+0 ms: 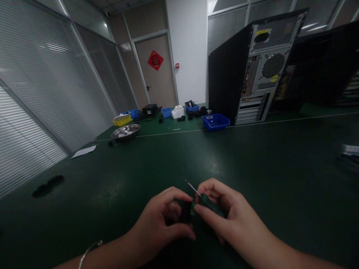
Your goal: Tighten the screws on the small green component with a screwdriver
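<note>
Right hand point(231, 215) fingers grip screwdriver point(209, 205); left hand point(165, 218) fingers pinch small dark part point(192, 210). Screwdriver tip points far, off part; work apparently unfinished.

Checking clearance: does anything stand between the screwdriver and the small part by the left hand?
The tip of the right thumb shows between the screwdriver handle and the part; I see nothing else there.

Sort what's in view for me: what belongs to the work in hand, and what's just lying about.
In hand:
- screwdriver, in the right hand
- small dark part, at the left hand's fingers

Apparently just lying about:
- computer tower
- nearest blue tray
- metal dish
- yellow tray
- paper
- white housing
</note>
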A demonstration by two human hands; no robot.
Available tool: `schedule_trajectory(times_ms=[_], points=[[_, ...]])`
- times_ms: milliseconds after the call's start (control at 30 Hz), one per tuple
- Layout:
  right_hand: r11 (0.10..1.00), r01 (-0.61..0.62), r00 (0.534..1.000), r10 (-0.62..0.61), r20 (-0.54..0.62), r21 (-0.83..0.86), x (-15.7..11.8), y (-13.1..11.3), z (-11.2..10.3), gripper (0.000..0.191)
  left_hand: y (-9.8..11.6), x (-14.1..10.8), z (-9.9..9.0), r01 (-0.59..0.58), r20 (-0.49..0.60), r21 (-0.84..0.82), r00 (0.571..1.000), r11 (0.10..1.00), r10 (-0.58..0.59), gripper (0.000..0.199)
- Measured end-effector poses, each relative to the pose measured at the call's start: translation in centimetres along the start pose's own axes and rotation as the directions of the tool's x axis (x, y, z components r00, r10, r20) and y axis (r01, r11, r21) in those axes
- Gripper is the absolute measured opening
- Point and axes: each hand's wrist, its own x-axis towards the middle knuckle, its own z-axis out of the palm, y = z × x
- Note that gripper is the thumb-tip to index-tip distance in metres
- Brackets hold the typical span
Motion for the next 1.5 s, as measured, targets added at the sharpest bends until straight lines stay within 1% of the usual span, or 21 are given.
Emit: schedule_trajectory(times_ms=[67,133,267,367,467,567,733,933,1167,1267,1367,1500], points=[[0.995,-0.090,0.996,0.089,0.030,0.032,-0.01,0.10,0.24,0.025,-0.12,0.05,-0.03,-0.034,-0.062,0.100,0.997,0.994,0.041,0.047],[0.991,-0.124,0.991,0.122,0.050,0.045,0.02,0.21,0.40,0.027,-0.32,0.05,0.00,-0.073,-0.091,0.149,0.992,0.986,0.087,0.047],[0.987,-0.155,0.987,0.152,0.053,0.048,0.12,0.31,0.54,0.027,-0.69,-0.01,0.17,-0.162,-0.088,0.171,0.980,0.972,0.178,0.046],[0.986,-0.162,0.985,0.160,0.059,0.040,0.15,0.26,0.62,0.027,-0.66,-0.06,0.29,-0.189,-0.073,0.191,0.976,0.963,0.206,0.045],[0.986,-0.161,0.985,0.158,0.061,0.036,0.13,0.22,0.66,0.026,-0.42,-0.12,0.39,-0.195,-0.059,0.205,0.976,0.959,0.211,0.043],[0.988,-0.140,0.988,0.135,0.075,0.061,0.06,0.32,0.63,0.025,-0.22,-0.16,0.48,-0.194,-0.053,0.186,0.977,0.963,0.207,0.042],[0.991,-0.114,0.987,0.105,0.121,0.068,-0.07,0.79,0.67,0.027,-0.11,-0.13,0.65,-0.146,-0.050,0.132,0.987,0.980,0.154,0.040],[0.995,-0.098,0.991,0.096,0.092,0.009,-0.23,0.96,0.77,0.022,-0.07,-0.19,0.78,-0.130,-0.025,0.122,0.991,0.984,0.134,0.042],[0.995,-0.066,0.996,0.070,0.063,-0.072,-0.28,0.78,0.56,0.019,-0.28,-0.22,0.74,-0.195,-0.023,0.089,0.980,0.977,0.198,0.040],[0.996,-0.055,0.997,0.058,0.049,-0.067,-0.24,0.54,0.46,0.017,-0.24,-0.29,0.70,-0.214,-0.003,0.035,0.977,0.976,0.215,0.038],[0.998,-0.046,0.999,0.047,0.012,-0.052,-0.11,0.29,0.31,0.016,-0.31,-0.34,0.68,-0.226,-0.019,-0.005,0.974,0.974,0.226,0.033],[0.999,-0.036,0.999,0.036,0.005,-0.038,-0.05,0.29,0.13,0.017,-0.43,-0.27,0.69,-0.231,-0.010,0.002,0.973,0.973,0.231,0.032]])
